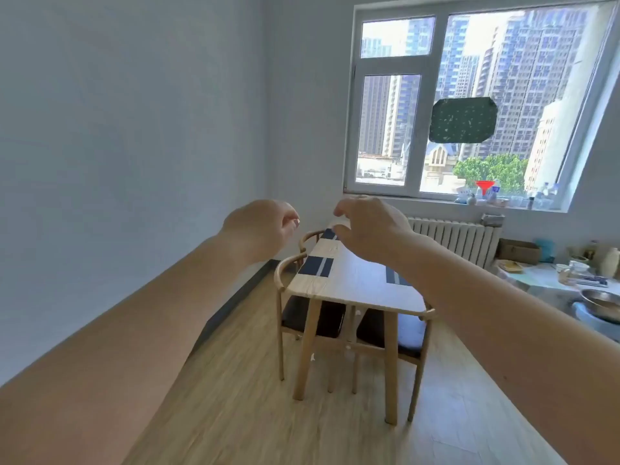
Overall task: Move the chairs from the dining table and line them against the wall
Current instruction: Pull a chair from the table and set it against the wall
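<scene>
A light wooden dining table (355,280) with dark blue placemats stands in the middle of the room. A wooden chair (285,290) with a curved back and dark seat is tucked under its near left side. A second chair (310,238) sits farther back on the left. Another chair (402,330) with a dark seat is tucked under the right side. My left hand (261,226) and my right hand (365,226) are stretched out in front of me in the air, above and short of the table, fingers loosely curled, holding nothing.
A bare wall (117,162) runs along the left with a dark baseboard and open wooden floor (235,380) beside it. A white radiator (459,236) sits under the window. A cluttered side table (553,280) with a metal bowl (600,303) stands at right.
</scene>
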